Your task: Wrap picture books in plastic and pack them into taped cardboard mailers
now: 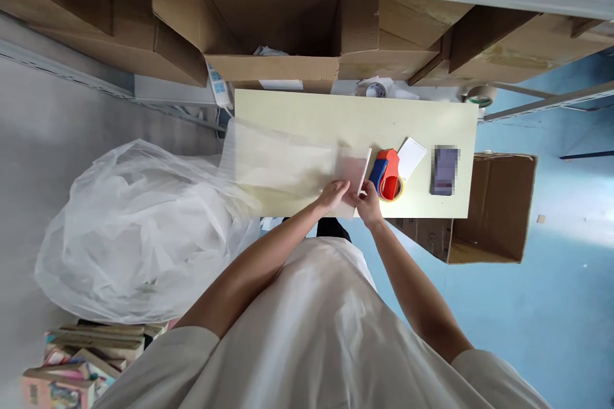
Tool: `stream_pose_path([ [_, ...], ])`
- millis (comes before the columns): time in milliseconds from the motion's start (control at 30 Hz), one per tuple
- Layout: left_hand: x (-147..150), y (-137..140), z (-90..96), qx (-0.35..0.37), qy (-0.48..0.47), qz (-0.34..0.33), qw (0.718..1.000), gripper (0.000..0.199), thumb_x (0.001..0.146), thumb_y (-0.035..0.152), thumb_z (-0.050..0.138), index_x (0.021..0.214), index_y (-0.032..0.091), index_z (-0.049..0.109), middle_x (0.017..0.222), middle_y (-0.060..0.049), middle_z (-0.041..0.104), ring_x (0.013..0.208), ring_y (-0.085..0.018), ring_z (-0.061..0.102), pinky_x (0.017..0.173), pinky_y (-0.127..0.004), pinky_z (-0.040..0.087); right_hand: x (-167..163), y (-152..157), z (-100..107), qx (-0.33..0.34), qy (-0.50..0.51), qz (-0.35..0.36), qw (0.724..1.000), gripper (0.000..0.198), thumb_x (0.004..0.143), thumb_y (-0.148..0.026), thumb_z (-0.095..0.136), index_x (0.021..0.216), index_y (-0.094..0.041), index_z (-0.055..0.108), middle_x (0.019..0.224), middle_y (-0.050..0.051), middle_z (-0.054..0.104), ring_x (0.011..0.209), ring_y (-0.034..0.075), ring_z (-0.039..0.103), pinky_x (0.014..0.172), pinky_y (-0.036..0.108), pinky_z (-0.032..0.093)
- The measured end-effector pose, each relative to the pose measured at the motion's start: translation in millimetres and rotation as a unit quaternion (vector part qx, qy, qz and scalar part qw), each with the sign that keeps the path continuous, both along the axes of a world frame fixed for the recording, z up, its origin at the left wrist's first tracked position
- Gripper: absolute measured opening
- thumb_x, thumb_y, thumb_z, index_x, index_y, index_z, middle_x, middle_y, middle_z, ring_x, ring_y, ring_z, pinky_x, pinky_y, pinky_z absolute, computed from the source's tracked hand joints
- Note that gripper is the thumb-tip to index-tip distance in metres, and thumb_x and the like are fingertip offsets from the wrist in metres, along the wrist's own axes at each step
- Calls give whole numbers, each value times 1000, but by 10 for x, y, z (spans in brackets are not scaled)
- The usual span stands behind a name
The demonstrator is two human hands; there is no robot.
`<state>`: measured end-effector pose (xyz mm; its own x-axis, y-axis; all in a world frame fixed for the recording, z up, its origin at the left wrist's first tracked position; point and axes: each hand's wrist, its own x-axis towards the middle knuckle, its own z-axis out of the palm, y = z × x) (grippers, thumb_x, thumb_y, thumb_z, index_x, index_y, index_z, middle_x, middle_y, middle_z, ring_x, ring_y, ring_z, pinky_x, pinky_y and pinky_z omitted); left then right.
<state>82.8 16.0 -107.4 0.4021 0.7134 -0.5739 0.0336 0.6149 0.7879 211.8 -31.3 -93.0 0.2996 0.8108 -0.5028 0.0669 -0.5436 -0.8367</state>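
A flat, pale pink book-like thing (354,170) lies on the table under or within thin translucent film; I cannot tell whether its underside is covered too. My left hand (334,196) grips its lower left edge, the thumb stretched over the top. At the lower right corner, my right hand (368,204) is closed in a pinch with the fingers bent. From the pink thing the translucent plastic film (283,156) runs left across the tabletop. Just right of my right hand sits a red and blue tape dispenser (386,172) with a yellowish roll.
White cards (411,158) and a blurred-out dark phone-like object (445,169) lie on the pale yellow table (307,105). A big heap of plastic film (144,236) stands left, above stacked books (81,364). Cardboard boxes (273,67) line the back; an open carton (494,204) is at right.
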Motion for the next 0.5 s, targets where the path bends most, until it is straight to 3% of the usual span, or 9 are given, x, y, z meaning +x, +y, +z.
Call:
stream_pose_path([
  [167,-254,162,111,43,-20,-30,998,54,82,61,45,105,16,63,100,-10,67,98,-26,61,86,-37,48,-376,243,-93,-20,16,64,998,52,63,-41,67,107,-23,46,97,3,56,64,13,54,57,32,51],
  [300,-527,227,27,11,73,31,997,59,81,61,49,119,16,52,121,-14,59,111,-27,56,91,-38,44,-530,298,-217,-9,-33,95,995,57,62,-45,69,111,-20,50,108,9,54,86,21,58,75,41,53],
  [400,-682,208,-64,-4,157,58,986,60,79,61,52,120,17,52,133,-15,51,123,-29,47,95,-37,40,-464,180,-322,2,-126,62,990,57,66,-44,65,115,-20,51,118,14,50,107,28,52,84,46,49],
  [500,-764,186,-85,18,190,51,980,55,77,58,55,114,17,57,130,-14,52,123,-29,46,97,-35,38,-393,47,-435,-25,-124,14,992,61,69,-43,60,123,-21,45,120,14,50,105,27,53,82,46,49],
])
